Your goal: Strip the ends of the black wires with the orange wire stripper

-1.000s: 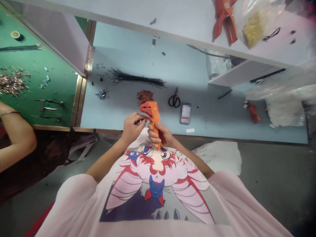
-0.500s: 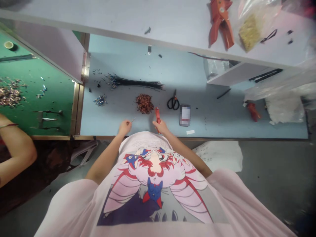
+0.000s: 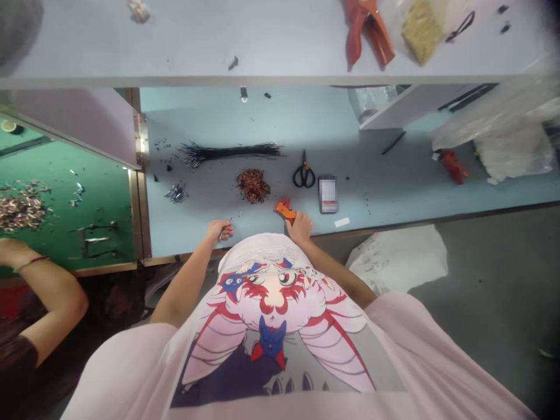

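Note:
My left hand (image 3: 219,230) is closed on a short thin wire (image 3: 230,220) near the front edge of the blue table. To its right, my right hand (image 3: 301,226) grips red-and-orange pliers (image 3: 285,209) by the handles, with the jaw end pointing up and left. The pliers' jaws and the wire are apart. Just beyond both hands lies a heap of small copper-coloured pieces (image 3: 252,185). A bundle of black wires (image 3: 236,151) stretches behind the heap. Black-handled scissors (image 3: 304,174) rest beyond the pliers.
A phone (image 3: 328,194) and white strip (image 3: 342,222) lie right of my right hand. Small blue-and-silver pieces (image 3: 175,192) lie at left. A shelf (image 3: 196,58) overhangs the back, with more red pliers (image 3: 370,32). A co-worker's arm (image 3: 56,286) is at the green table (image 3: 105,192).
The pliers have turned from upright to tilted left, showing their orange side. My left hand has rolled so its fingers show. The camera view has shifted; the co-worker's arm has moved farther in.

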Available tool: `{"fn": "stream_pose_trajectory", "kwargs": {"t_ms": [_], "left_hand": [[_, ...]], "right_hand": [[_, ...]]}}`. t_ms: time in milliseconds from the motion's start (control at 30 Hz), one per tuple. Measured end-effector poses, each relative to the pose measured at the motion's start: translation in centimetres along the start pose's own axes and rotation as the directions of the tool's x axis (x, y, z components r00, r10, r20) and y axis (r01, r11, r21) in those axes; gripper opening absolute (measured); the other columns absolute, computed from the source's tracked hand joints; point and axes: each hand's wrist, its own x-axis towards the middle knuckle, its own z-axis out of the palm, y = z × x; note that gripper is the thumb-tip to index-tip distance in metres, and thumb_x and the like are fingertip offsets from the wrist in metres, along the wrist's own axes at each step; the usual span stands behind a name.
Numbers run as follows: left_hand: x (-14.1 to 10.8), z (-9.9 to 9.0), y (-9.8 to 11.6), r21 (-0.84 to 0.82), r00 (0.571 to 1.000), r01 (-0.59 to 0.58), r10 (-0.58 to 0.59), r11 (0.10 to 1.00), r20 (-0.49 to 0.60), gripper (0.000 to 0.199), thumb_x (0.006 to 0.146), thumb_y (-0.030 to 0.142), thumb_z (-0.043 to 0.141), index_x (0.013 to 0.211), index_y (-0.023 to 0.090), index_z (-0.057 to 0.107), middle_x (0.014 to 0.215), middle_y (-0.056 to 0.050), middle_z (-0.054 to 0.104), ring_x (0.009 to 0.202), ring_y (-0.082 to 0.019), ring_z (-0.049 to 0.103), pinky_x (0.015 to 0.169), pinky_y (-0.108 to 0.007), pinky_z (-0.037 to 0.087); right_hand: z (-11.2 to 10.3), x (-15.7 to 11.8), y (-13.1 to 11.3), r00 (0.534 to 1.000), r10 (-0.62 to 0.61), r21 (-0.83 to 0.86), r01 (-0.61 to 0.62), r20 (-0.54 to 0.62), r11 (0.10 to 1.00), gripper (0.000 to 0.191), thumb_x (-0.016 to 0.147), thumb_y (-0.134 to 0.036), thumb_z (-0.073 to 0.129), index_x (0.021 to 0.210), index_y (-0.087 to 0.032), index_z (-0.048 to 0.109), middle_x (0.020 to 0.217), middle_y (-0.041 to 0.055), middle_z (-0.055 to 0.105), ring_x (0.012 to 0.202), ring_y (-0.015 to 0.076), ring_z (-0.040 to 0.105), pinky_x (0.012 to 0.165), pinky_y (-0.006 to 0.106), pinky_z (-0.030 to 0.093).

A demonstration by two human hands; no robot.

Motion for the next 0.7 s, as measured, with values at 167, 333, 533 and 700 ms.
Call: {"fn": "stream_pose_trajectory", "kwargs": {"t_ms": [167, 333, 533, 700], "left_hand": [[-0.3, -0.3, 0.5, 0.048, 1.0, 0.011, -0.011, 0.999, 0.005, 0.006, 0.075, 0.017, 0.06, 0.074, 0.012, 0.059, 0.065, -0.005, 0.066, 0.055, -0.013, 0.065, 0.046, -0.019, 0.048], [-0.5, 0.0, 1.3, 0.109, 0.999, -0.04, 0.041, 0.993, -0.006, 0.006, 0.075, 0.016, 0.057, 0.071, 0.013, 0.058, 0.062, -0.005, 0.065, 0.054, -0.013, 0.065, 0.047, -0.02, 0.049], [-1.6, 1.4, -1.6, 0.055, 0.952, -0.224, 0.231, 0.973, -0.202, 0.006, 0.077, 0.018, 0.058, 0.073, 0.013, 0.058, 0.062, -0.002, 0.064, 0.052, -0.009, 0.061, 0.051, -0.018, 0.047], [-4.3, 0.7, -8.1, -0.061, 0.848, -0.298, 0.235, 0.953, -0.475, 0.014, 0.081, 0.025, 0.059, 0.089, 0.014, 0.062, 0.07, 0.0, 0.064, 0.064, -0.007, 0.061, 0.065, -0.018, 0.049]], "right_hand": [[0.1, 0.5, -0.5, 1.0, 0.018, -0.025, -0.019, -0.026, 1.0, 0.041, 0.086, -0.042, 0.049, 0.114, -0.014, 0.048, 0.11, 0.0158, 0.053, 0.103, 0.0298, 0.045, 0.09, 0.041, 0.03], [-0.3, 0.5, -0.7, 0.999, 0.025, -0.003, -0.026, -0.048, 1.0, 0.038, 0.086, -0.044, 0.049, 0.112, -0.017, 0.049, 0.109, 0.013, 0.054, 0.102, 0.027, 0.046, 0.088, 0.038, 0.032], [-0.6, 0.0, -0.1, 0.999, -0.038, -0.026, 0.037, -0.024, 0.999, 0.04, 0.088, -0.04, 0.045, 0.116, -0.011, 0.048, 0.112, 0.0192, 0.052, 0.105, 0.0299, 0.046, 0.089, 0.041, 0.032], [-0.9, 0.6, 1.2, 0.985, -0.17, -0.138, 0.17, 0.017, 0.976, 0.045, 0.087, -0.041, 0.046, 0.119, -0.009, 0.046, 0.113, 0.0207, 0.051, 0.105, 0.0312, 0.048, 0.086, 0.041, 0.034]]}}
